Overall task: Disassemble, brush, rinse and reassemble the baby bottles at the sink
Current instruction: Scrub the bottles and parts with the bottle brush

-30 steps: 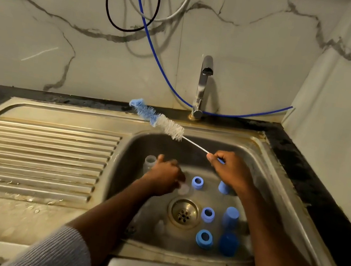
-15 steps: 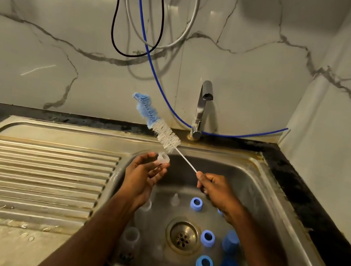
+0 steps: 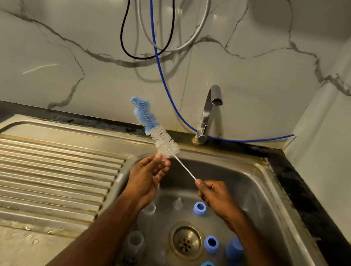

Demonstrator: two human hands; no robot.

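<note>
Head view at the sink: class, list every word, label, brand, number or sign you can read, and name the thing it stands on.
None can be read.
Bottle brush: no print shows.
Tap: no brand mark shows.
Blue rings and clear bottles in the sink: any marks are too small or blurred to read.

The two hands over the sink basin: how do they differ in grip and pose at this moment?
The right hand is curled round the wire handle of the bottle brush; the left hand pinches a small clear part at its fingertips. The right hand shows its back, the left hand its palm side, fingers pointing up toward the bristles. Both are raised above the sink.
</note>
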